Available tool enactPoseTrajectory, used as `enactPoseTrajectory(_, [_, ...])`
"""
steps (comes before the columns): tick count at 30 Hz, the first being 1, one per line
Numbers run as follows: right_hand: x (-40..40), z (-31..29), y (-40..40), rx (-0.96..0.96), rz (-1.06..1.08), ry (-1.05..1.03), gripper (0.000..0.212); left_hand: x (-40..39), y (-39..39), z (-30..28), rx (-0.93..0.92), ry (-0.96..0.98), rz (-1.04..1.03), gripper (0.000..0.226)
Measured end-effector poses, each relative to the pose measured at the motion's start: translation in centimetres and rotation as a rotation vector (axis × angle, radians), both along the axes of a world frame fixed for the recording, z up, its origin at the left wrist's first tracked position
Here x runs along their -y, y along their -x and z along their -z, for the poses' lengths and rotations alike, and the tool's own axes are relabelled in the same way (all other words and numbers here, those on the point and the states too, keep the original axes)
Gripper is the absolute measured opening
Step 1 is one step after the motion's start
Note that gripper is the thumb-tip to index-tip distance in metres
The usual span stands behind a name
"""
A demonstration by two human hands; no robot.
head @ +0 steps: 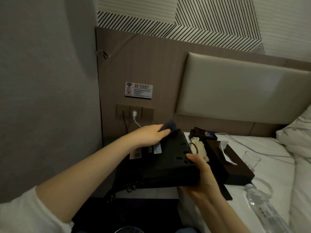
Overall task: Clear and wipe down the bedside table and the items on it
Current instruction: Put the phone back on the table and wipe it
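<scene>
Nearest, the right hand (200,175) grips the near right corner of a black desk telephone (161,158), thumb on top and fingers curled beneath, holding it tilted up off the bedside surface (151,193) with its coiled cord (127,186) hanging below the near edge. The phone's long axis runs from that corner away and slightly left, towards the wall, so its far end lies directly under the left hand (149,135). That hand pinches a dark blue cloth (169,125) against the phone's far top edge; being the hand at the far end, it is placed, I judge, to draw the cloth back along the axis towards the right hand. Further right, cleared items rest on the bed (262,148): a small drawstring pouch (198,147), a dark tissue box (235,165), a glass (251,159) and a plastic water bottle (262,204).
</scene>
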State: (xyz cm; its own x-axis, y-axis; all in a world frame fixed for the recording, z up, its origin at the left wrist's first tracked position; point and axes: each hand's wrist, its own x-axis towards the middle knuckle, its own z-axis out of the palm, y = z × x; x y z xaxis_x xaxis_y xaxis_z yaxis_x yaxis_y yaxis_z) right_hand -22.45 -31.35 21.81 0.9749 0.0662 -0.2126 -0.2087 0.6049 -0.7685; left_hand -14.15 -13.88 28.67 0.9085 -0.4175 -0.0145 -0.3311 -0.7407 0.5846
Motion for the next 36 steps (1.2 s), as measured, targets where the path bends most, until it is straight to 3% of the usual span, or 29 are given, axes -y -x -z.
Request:
enactPoseTrajectory(4, [1.9, 0.2, 0.1, -0.012, 0.021, -0.022, 0.054, -4.0, 0.1, 1.7, -0.041, -0.038, -0.096, 0.034])
enactPoseTrajectory(7, [2.3, 0.5, 0.0, -0.007, 0.024, -0.032, 0.066, -5.4, 0.4, 2.6, -0.109, 0.107, -0.155, 0.021])
enactPoseTrajectory(10, [1.9, 0.5, -0.2, -0.003, 0.020, -0.035, 0.063, -4.6, 1.0, 3.0, -0.020, 0.092, -0.174, 0.030])
enactPoseTrajectory(13, [0.7, 0.3, -0.8, 0.005, 0.007, -0.046, 0.058, -1.6, 1.9, 2.8, 0.092, 0.011, -0.093, 0.045])
enactPoseTrajectory(20, [-0.8, 0.7, -1.5, 0.039, 0.032, -0.021, 0.070, 3.4, 3.9, 3.7, 0.206, -0.005, 0.176, 0.049])
enactPoseTrajectory(24, [0.3, 1.4, -1.0, 0.000, 0.029, 0.037, 0.057, 0.8, 2.8, 4.6, 0.102, 0.015, 0.038, 0.050])
enactPoseTrajectory(27, [0.3, 1.6, -0.9, -0.035, 0.051, 0.022, 0.059, 0.2, 3.3, 5.3, 0.082, -0.039, -0.064, 0.050])
enactPoseTrajectory(32, [0.3, 1.4, -1.0, -0.076, 0.082, -0.117, 0.047, 2.0, 8.7, 7.9, 0.473, -0.117, 0.068, 0.056])
enactPoseTrajectory(36, [0.6, 1.4, -0.9, -0.087, 0.123, -0.198, 0.059, 0.2, 8.9, 7.2, 0.645, -0.304, -0.057, 0.058])
